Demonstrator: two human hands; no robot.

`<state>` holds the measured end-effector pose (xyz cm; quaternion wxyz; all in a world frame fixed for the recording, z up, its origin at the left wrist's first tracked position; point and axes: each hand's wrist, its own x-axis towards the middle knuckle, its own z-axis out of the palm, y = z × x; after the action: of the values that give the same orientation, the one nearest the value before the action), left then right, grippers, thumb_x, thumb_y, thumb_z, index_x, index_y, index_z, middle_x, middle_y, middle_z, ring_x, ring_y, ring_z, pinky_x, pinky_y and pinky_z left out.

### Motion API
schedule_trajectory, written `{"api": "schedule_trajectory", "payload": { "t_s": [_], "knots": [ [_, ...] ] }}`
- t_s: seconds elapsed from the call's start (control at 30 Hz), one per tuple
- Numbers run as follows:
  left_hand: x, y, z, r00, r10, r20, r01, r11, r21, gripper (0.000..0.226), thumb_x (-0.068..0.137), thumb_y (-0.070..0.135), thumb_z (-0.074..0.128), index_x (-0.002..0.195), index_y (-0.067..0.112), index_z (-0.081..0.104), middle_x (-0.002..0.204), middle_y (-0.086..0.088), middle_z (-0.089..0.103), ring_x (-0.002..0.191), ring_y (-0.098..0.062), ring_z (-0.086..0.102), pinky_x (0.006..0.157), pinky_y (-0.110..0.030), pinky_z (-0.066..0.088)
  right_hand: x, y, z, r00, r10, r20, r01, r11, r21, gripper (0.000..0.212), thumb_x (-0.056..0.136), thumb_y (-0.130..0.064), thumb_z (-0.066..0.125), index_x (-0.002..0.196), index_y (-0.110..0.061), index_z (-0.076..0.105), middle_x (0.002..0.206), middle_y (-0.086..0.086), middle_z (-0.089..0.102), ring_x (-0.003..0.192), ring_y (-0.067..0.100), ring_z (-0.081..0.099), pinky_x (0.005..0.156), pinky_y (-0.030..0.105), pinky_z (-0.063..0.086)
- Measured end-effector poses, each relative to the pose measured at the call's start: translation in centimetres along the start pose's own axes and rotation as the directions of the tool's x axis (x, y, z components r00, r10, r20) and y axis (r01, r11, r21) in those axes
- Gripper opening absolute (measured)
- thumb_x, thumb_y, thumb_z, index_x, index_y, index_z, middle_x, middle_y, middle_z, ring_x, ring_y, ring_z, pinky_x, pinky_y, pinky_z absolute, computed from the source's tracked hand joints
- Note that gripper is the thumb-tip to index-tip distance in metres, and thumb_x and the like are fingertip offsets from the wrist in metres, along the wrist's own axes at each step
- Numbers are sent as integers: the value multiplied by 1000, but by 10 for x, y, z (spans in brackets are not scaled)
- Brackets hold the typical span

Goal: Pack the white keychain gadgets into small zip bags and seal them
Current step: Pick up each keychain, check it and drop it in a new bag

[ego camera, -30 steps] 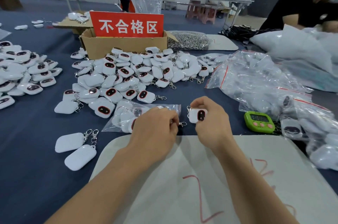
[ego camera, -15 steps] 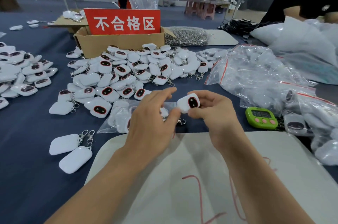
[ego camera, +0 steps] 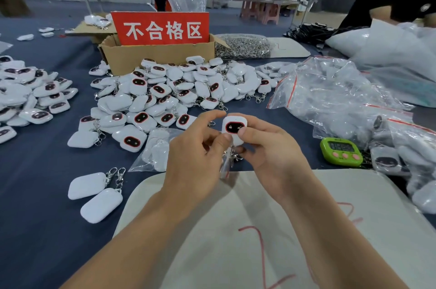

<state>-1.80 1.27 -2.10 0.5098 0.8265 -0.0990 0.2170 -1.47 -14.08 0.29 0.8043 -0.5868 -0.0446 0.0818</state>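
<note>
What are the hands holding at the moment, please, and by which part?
One white keychain gadget: the right hand pinches its body, the left hand its left side.

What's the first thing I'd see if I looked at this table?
Probably the red sign in the cardboard box at the back, behind a big heap of white keychain gadgets. Nearer, the left hand and right hand pinch one gadget, with a green timer to its right.
</note>
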Motion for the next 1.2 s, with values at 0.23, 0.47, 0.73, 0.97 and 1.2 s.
{"api": "schedule_trajectory", "payload": {
  "t_s": [0.23,0.47,0.73,0.97,1.2],
  "knots": [
    [-3,-2,4,997,21,79,-22,1000,10,37,97,40,53,132,41,63,71,21,67,65,-5,57,59,-16,37,0,0,3,990,-13,-143,8,999,-34,32,92,7,58,91,-12,84,97,23,78,85,27,74,70,31,62],
    [0,-1,1,999,-17,-38,18,1000,24,28,95,38,62,119,39,74,76,28,66,65,-1,58,61,-8,38,0,4,5,990,-88,-113,67,981,-181,32,91,7,56,99,-11,82,95,16,80,91,27,74,83,43,62],
    [5,-3,0,990,-96,-104,96,995,-5,19,90,29,72,108,31,81,74,32,70,59,9,57,60,-9,42,-3,4,8,996,-87,-28,75,956,-282,38,93,10,50,107,-12,77,101,20,78,90,41,73,74,33,62],
    [5,-5,1,994,-84,-71,84,996,3,23,94,30,70,115,31,78,73,28,70,69,6,64,65,-6,41,-2,9,13,994,-88,-68,59,937,-345,36,86,10,59,102,-19,73,92,15,76,72,21,63,75,48,60],
    [0,0,4,999,-11,-35,12,1000,28,27,94,23,70,120,28,76,57,33,55,56,15,51,58,-1,33,-1,7,11,984,-129,-119,83,939,-334,41,80,18,58,94,-15,75,82,5,79,58,4,63,51,13,45]
  ]
}}
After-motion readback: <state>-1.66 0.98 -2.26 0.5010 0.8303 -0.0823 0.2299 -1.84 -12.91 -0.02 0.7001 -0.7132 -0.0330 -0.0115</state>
